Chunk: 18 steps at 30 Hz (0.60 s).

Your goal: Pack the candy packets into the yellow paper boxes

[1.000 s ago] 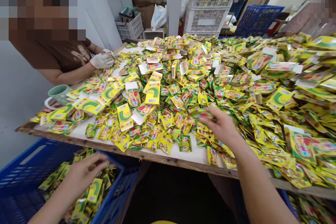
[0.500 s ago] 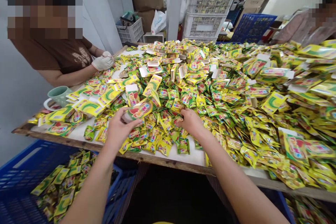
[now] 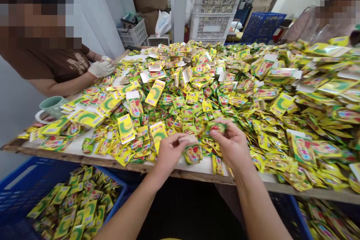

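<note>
My left hand point(image 3: 171, 153) pinches the open flap of a small box point(image 3: 193, 153) with a red and green print, near the table's front edge. To its right my right hand point(image 3: 234, 144) has a small green and red packet point(image 3: 218, 128) between thumb and fingers, a little above the pile. The two hands are apart. Around them lie many small packets point(image 3: 160, 99) in yellow and green, mixed with flat boxes, such as a yellow box point(image 3: 126, 128) to the left of my left hand.
A blue crate point(image 3: 19, 168) holding packed boxes stands below the table's wooden edge point(image 3: 112, 163). A mug point(image 3: 52, 107) is at the left. A person with gloved hands point(image 3: 101, 68) sits left, another person at the back right. White crates point(image 3: 212, 26) are stacked behind.
Both hands have moved right and nearer the table edge. My left hand now holds a different-looking box with its flap up; my right hand has lifted a packet. The view has shifted slightly.
</note>
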### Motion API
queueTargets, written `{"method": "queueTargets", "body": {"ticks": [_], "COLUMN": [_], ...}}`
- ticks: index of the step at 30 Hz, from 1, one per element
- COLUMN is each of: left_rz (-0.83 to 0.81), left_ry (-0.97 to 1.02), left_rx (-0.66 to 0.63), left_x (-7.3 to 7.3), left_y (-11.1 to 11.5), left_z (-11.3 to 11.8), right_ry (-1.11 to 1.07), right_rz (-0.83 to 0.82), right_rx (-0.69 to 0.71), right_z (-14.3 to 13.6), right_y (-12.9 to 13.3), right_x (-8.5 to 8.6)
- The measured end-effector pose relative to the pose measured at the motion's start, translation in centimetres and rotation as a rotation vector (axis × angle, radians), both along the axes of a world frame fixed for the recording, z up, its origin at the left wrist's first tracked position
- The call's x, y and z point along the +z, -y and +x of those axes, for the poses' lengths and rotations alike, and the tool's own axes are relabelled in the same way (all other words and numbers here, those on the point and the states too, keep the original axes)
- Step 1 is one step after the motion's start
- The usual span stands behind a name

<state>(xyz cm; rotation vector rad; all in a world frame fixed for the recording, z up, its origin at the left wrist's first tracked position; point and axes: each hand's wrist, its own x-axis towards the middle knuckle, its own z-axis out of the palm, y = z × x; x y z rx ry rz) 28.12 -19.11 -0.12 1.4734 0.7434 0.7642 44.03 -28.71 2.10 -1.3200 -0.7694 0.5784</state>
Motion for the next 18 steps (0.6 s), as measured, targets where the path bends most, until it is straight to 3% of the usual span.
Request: {"method": "queueTargets", "body": {"ticks": [3, 6, 10, 14, 18], "left_rz": [-0.038, -0.102, -0.173, -0.116, -0.146], "left_ry": [0.027, 0.039, 0.094, 0.057, 0.077], "left_rx": [-0.121, -0.198, -0.289, -0.235, -0.269], "left_x": [-0.8, -0.4, -0.4, -1.6, -2.3], "left_y": [0.8, 1.3, 2.7, 4.5, 5.3], "left_z": [1.2, 0.9, 1.2, 2.6, 3.0], "right_ry": [0.292, 0.649, 0.968, 1.169, 1.235], "right_rz": [-0.058, -0.147, -0.443, -0.710, -0.780], "right_rx": [0.119, 0.160, 0.204, 0.222, 0.243], "right_z": [-1.5, -1.8, -1.2, -1.0, -1.1], "right_y": [0.4, 0.8, 1.7, 2.7, 3.1], "right_x": [0.9, 1.1, 2.0, 3.7, 4.9]}}
